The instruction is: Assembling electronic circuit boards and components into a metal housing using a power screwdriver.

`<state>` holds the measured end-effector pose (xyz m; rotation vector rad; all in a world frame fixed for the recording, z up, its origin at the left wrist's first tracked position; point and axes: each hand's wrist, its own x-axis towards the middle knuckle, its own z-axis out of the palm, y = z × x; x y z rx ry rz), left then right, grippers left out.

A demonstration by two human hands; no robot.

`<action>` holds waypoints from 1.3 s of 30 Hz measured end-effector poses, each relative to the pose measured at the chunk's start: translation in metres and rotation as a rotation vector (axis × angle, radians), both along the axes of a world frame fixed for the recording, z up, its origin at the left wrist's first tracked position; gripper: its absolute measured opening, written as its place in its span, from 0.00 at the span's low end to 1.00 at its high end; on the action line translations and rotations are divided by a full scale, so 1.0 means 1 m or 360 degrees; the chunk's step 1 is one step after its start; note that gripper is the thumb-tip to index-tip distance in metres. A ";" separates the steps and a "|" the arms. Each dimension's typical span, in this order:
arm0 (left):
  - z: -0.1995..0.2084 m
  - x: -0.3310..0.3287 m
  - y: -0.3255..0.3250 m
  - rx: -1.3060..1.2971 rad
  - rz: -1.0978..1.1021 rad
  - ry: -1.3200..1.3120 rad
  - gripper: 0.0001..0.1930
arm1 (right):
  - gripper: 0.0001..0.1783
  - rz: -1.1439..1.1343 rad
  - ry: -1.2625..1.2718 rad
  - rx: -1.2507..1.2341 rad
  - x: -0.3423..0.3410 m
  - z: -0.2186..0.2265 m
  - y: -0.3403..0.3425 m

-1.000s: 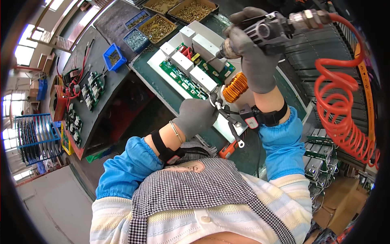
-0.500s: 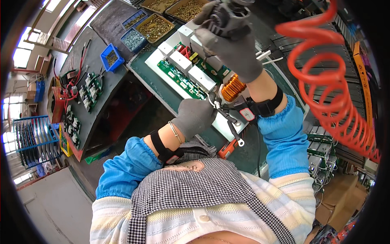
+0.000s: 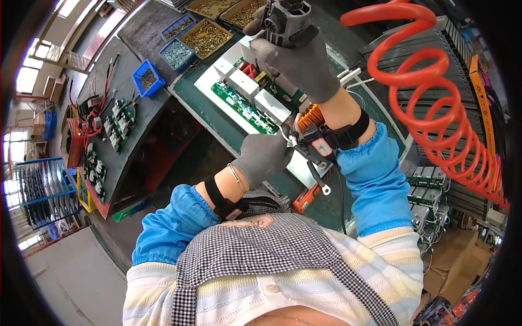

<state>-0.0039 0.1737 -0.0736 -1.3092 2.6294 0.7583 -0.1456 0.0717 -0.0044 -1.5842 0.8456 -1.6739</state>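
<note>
Nearest of all, a black-and-white checked cloth apron [image 3: 255,244] is seen, worn over a striped knitted top [image 3: 331,266], and both forearms are covered by bright blue gathered sleeves [image 3: 375,187]. Now the left hand [image 3: 265,158], gloved in grey, is closed round a bundle of black cables with white sleeving [image 3: 314,175], one metal ring terminal left dangling towards the apron. Just beside that terminal, an orange-and-dark hand tool [image 3: 306,200] is laid on the green bench top [image 3: 190,117].

On to the middle of the bench: a copper-orange wound coil [image 3: 310,117] is partly hidden by the right forearm, and a green circuit board [image 3: 244,111], topped with pale metal blocks [image 3: 272,106], is set on a white flat plate [image 3: 208,89]. Above its far end, a dark grey power tool [image 3: 285,27] is gripped by the grey-gloved right hand [image 3: 302,62], well apart from the left; the tool's tip is hidden, so contact with the board cannot be told. To the right, a thick red coiled hose [image 3: 413,100] is strung in loops.

Farther out, brass-coloured pieces are held in a shallow brown tray [image 3: 219,52], silvery ones in a blue plastic bin [image 3: 186,64].
</note>
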 end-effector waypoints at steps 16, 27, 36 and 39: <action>-0.020 0.056 -0.006 -0.0119 -0.0239 0.0677 0.22 | 0.17 0.0318 0.0152 0.0029 -0.020 0.022 0.012; -0.020 0.058 0.004 0.0019 -0.0124 0.0591 0.33 | 0.20 0.0241 0.0075 0.0594 -0.015 0.044 0.008; -0.018 0.031 -0.007 -0.0116 -0.0245 0.0181 0.26 | 0.23 0.0178 -0.0184 -0.0161 -0.026 0.099 0.044; -0.014 0.025 -0.008 -0.0171 -0.0259 0.0025 0.22 | 0.21 -0.0601 0.0639 -0.0664 -0.041 0.099 0.061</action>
